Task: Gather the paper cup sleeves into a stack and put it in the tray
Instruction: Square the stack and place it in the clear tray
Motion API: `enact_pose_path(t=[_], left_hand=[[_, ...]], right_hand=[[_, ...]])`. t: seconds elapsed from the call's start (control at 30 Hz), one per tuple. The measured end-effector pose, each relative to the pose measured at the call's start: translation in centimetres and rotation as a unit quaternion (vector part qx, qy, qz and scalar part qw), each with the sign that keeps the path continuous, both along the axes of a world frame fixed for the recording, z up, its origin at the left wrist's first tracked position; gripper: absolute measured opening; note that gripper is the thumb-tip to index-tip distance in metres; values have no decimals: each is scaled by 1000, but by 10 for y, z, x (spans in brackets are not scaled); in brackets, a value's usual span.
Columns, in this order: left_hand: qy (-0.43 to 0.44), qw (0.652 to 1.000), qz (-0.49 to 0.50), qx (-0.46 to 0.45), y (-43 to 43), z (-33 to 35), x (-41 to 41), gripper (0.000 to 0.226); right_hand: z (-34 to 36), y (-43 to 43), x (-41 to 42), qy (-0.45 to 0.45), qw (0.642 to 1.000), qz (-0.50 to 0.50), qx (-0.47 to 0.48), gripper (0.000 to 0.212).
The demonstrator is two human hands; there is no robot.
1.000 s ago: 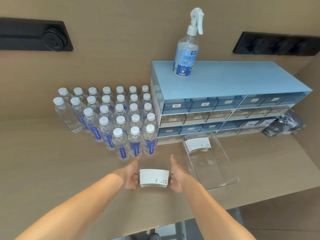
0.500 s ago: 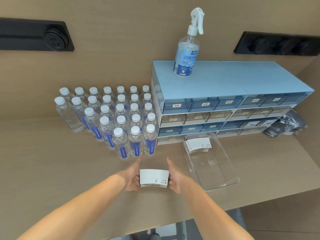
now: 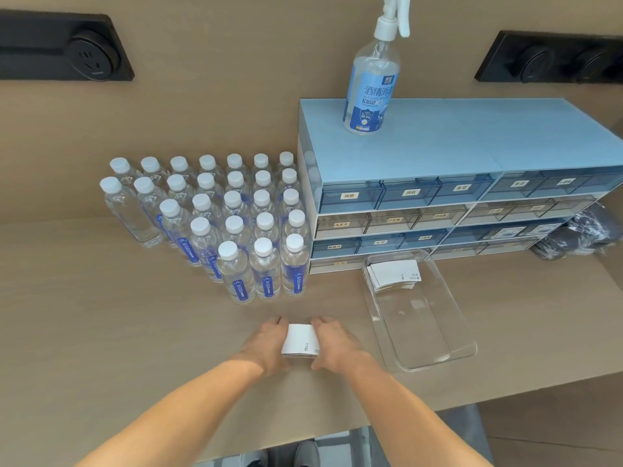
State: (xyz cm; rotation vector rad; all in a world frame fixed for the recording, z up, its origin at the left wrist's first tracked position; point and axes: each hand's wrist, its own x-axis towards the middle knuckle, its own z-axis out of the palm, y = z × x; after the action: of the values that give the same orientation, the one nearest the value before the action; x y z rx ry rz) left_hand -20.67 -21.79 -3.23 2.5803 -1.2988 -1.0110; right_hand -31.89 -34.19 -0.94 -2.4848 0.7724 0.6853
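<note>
- The left hand (image 3: 266, 345) and right hand (image 3: 333, 345) are squeezing a sleeve stack (image 3: 301, 340) on the tabletop (image 3: 101, 332), fingers pressed against its ends.
- The clear tray (image 3: 438, 355) is sitting just right, holding more sleeves (image 3: 392, 274) at its far end.

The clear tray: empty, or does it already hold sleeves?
Not empty. The clear tray holds one sleeve stack at its far end; the rest of its floor is bare.

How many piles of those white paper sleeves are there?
2. One stack of sleeves sits on the table, squeezed between both hands. The other pile lies at the clear tray's far end.
</note>
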Motion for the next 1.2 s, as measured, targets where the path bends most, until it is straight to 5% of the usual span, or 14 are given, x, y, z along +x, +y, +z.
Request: enact_pose_path(t=[0.23, 0.63, 1.2], left_hand=[[-14, 1000, 2, 14, -6, -2, 2, 54], [-67, 997, -43, 8, -11, -5, 6, 38], [-89, 989, -106, -54, -46, 68, 7, 50]], right_hand=[[-9, 5, 2, -6, 999, 12, -46, 53], [-17, 7, 1, -28, 997, -2, -73, 46], [60, -23, -15, -61, 992, -43, -106, 45]])
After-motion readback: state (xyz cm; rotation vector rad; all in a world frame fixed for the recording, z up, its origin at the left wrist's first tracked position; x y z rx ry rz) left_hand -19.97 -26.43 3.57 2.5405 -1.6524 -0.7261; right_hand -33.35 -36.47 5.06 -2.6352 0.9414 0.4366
